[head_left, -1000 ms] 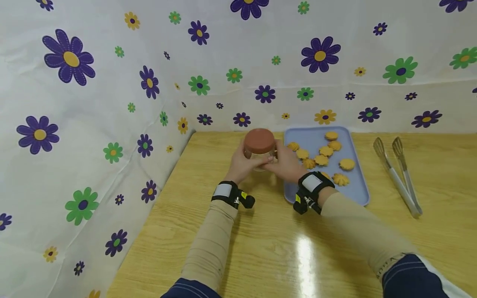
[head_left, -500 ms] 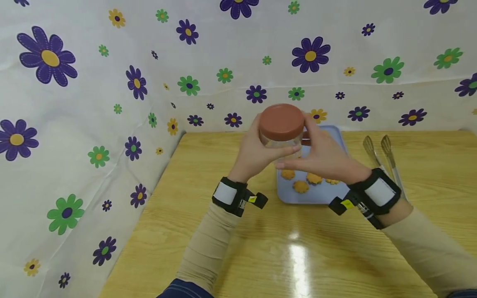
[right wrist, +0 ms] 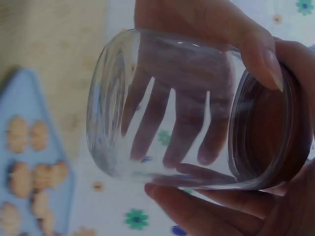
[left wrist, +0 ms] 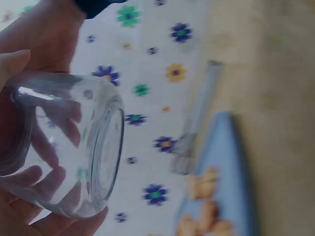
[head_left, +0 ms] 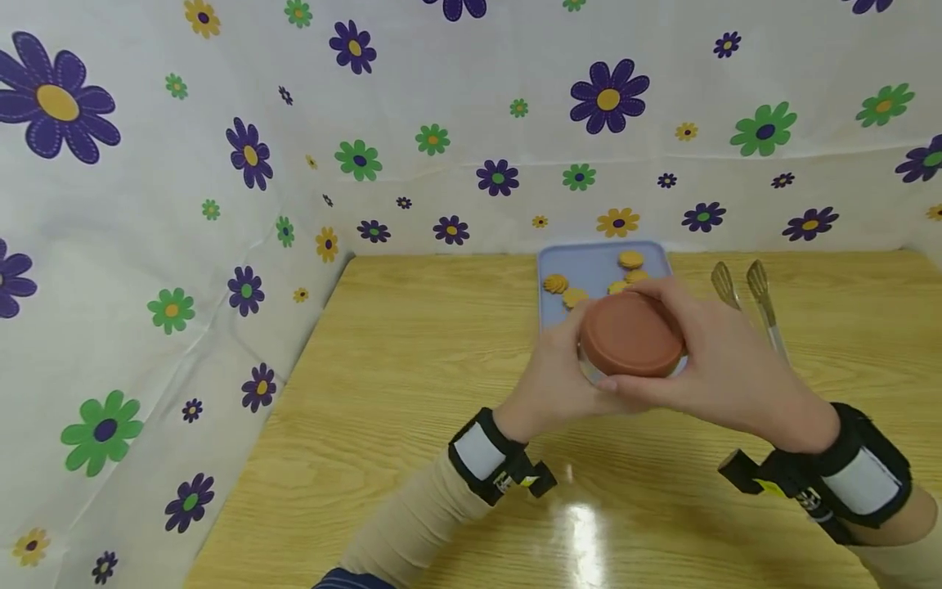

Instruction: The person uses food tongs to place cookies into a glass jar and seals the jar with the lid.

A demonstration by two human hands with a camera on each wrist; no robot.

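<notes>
A clear, empty jar point(right wrist: 110, 113) with a reddish-brown lid point(head_left: 633, 334) is up in the air over the table, between both hands. My left hand point(head_left: 555, 380) curls round its left side in the head view, thumb along the front. From the other side my right hand point(head_left: 751, 372) grips it, fingers up by the lid and thumb across the front. The two thumbs meet in front of the jar. The glass side wall and base point(left wrist: 106, 152) show in the left wrist view, with fingers visible through the glass.
Behind the hands a blue tray point(head_left: 552, 254) holds several golden cookies point(head_left: 630, 259), partly hidden by the hands. To its right lie metal tongs point(head_left: 761, 294) on the wooden table point(head_left: 412, 327). A flower-print cloth point(head_left: 471, 106) hangs along the back and left.
Both hands have lifted the jar from beside the tray and brought it right and nearer the head camera. The lid now tilts toward the camera, and the view has shifted slightly right.
</notes>
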